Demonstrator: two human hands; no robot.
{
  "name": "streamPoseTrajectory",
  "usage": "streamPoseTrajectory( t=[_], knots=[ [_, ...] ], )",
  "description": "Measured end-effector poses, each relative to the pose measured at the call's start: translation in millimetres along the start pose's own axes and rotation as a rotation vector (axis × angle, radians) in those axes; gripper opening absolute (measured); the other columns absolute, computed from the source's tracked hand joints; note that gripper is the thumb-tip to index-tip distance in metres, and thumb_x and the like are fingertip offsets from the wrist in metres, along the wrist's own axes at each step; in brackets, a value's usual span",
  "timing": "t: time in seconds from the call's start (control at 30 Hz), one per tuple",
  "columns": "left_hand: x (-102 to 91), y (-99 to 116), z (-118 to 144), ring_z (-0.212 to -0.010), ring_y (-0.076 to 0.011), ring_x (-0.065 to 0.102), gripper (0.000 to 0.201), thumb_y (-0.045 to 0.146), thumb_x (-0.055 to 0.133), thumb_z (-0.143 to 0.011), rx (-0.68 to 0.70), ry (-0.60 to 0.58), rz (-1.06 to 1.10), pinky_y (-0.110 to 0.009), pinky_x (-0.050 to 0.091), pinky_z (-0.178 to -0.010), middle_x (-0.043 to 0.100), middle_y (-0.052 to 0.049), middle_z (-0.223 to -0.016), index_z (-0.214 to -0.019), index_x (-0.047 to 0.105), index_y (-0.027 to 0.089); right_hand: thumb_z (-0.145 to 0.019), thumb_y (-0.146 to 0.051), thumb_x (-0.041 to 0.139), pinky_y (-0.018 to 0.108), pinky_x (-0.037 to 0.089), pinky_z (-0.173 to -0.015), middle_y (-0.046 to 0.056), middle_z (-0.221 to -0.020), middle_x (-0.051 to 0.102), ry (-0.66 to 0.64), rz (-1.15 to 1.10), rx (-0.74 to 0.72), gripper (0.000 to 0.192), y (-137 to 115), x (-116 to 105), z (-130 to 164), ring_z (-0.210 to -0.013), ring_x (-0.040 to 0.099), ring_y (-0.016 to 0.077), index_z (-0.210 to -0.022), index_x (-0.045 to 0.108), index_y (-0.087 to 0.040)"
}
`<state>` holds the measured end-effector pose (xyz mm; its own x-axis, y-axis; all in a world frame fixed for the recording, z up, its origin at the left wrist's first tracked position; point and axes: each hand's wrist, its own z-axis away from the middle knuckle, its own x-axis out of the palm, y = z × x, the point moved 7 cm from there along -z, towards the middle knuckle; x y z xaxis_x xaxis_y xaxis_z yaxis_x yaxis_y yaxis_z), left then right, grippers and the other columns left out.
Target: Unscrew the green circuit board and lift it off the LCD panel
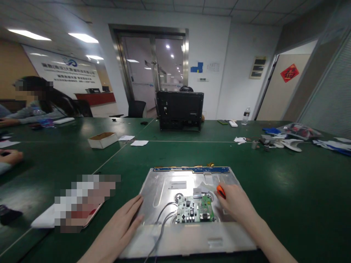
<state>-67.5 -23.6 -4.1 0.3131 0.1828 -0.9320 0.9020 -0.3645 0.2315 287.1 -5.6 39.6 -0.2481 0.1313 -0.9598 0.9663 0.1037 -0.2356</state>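
right hand (233,201) is closed around a small tool with an orange handle (221,191), only the orange bit pokes out past my fingers, and it sits right at the upper right corner of the green circuit board (195,209). left hand (126,216) is flat and open, fingers together, palm down on the left edge of the metal panel back (164,182), holding nothing.

the panel lies flat on the green table (274,190) right in front of me, silvery side up, with a blue strip board (192,169) along its far edge. the circuit board is mounted near the middle of it, and grey wires (161,226) run from the board's left side down toward me and off the near edge. a flat ribbon (201,187) lies just above the board.

further back there's a black monitor (179,109) standing with its back to me, a small cardboard box (102,139) off to the left, and another person's hand (11,157) at the far left edge.
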Motion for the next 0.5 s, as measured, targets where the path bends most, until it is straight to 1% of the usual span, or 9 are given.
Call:
streamPoseTrajectory(
  t=[0.03, 0.1, 0.2, 0.27, 0.33, 0.4, 0.43, 0.5],
  knots=[
    [4.1, -1.2, 5.5, -0.129, -0.0282, 0.050, 0.054, 0.049, 0.038, -0.096, 0.004, -0.028, -0.010, -0.044, 0.044, -0.106, 0.044, -0.005, -0.147, -0.143, 0.046, 0.021, -0.091, -0.027, 0.049, 0.028, 0.039, -0.059, 0.008, -0.076, 0.069, -0.047, -0.006, 0.032, 0.018, -1.8, 7.0, 3.4, -0.072, 0.065, 0.0224, -0.085, 0.064, -0.019],
    [8.7, -1.0, 10.6, -0.131, -0.0287, 0.047, 0.056, 0.047, 0.038, -0.097, -0.006, -0.046, -0.032, -0.045, 0.043, -0.106, 0.039, -0.006, -0.150, -0.146, 0.041, 0.019, -0.093, -0.029, 0.046, 0.029, 0.040, -0.060, 0.010, -0.079, 0.070, -0.093, -0.017, 0.102, 0.022, -6.4, 16.4, 9.2, -0.074, 0.066, 0.0236, -0.092, 0.065, -0.018],
    [16.4, 5.0, 8.7, -0.133, -0.0291, 0.043, 0.058, 0.047, 0.037, -0.097, 0.022, -0.081, -0.056, -0.045, 0.040, -0.107, 0.035, -0.007, -0.151, -0.147, 0.037, 0.017, -0.096, -0.031, 0.042, 0.030, 0.041, -0.061, 0.011, -0.081, 0.071, -0.092, -0.001, 0.147, 0.025, -14.0, 22.2, 12.5, -0.077, 0.068, 0.0249, -0.094, 0.064, -0.017],
    [21.9, 9.8, 5.8, -0.134, -0.0290, 0.041, 0.059, 0.047, 0.037, -0.098, 0.054, -0.094, -0.050, -0.045, 0.039, -0.108, 0.032, -0.007, -0.152, -0.148, 0.035, 0.017, -0.096, -0.030, 0.042, 0.030, 0.041, -0.061, 0.011, -0.082, 0.071, -0.056, 0.037, 0.162, 0.024, -13.1, 22.4, 12.8, -0.078, 0.068, 0.0253, -0.092, 0.063, -0.018],
    [26.6, 15.4, 3.6, -0.135, -0.0293, 0.040, 0.059, 0.047, 0.038, -0.098, 0.079, -0.090, -0.029, -0.045, 0.039, -0.108, 0.030, -0.008, -0.152, -0.149, 0.032, 0.018, -0.096, -0.030, 0.044, 0.029, 0.041, -0.059, 0.010, -0.079, 0.071, 0.000, 0.077, 0.166, 0.024, -6.1, 21.0, 13.9, -0.075, 0.068, 0.0251, -0.089, 0.063, -0.019],
    [31.8, 25.0, 1.7, -0.136, -0.0308, 0.039, 0.062, 0.048, 0.042, -0.097, 0.114, -0.103, 0.007, -0.046, 0.039, -0.108, 0.028, -0.009, -0.153, -0.150, 0.031, 0.018, -0.095, -0.032, 0.045, 0.029, 0.040, -0.056, 0.008, -0.075, 0.070, 0.072, 0.109, 0.155, 0.024, 5.3, 18.4, 17.0, -0.070, 0.068, 0.0242, -0.084, 0.062, -0.020],
    [35.6, 31.1, 0.5, -0.137, -0.0315, 0.037, 0.064, 0.048, 0.044, -0.096, 0.129, -0.133, 0.025, -0.048, 0.038, -0.109, 0.026, -0.010, -0.153, -0.150, 0.028, 0.018, -0.095, -0.033, 0.045, 0.028, 0.040, -0.055, 0.008, -0.076, 0.071, 0.117, 0.124, 0.121, 0.025, 10.3, 16.5, 19.0, -0.069, 0.068, 0.0235, -0.084, 0.062, -0.020],
    [40.4, 44.8, -3.5, -0.139, -0.0339, 0.032, 0.070, 0.052, 0.044, -0.095, 0.142, -0.172, 0.056, -0.051, 0.035, -0.110, 0.021, -0.014, -0.154, -0.151, 0.026, 0.014, -0.095, -0.032, 0.045, 0.027, 0.040, -0.053, 0.007, -0.077, 0.071, 0.186, 0.162, 0.096, 0.025, 24.6, 13.1, 23.9, -0.067, 0.069, 0.0231, -0.082, 0.062, -0.020]
  ],
)
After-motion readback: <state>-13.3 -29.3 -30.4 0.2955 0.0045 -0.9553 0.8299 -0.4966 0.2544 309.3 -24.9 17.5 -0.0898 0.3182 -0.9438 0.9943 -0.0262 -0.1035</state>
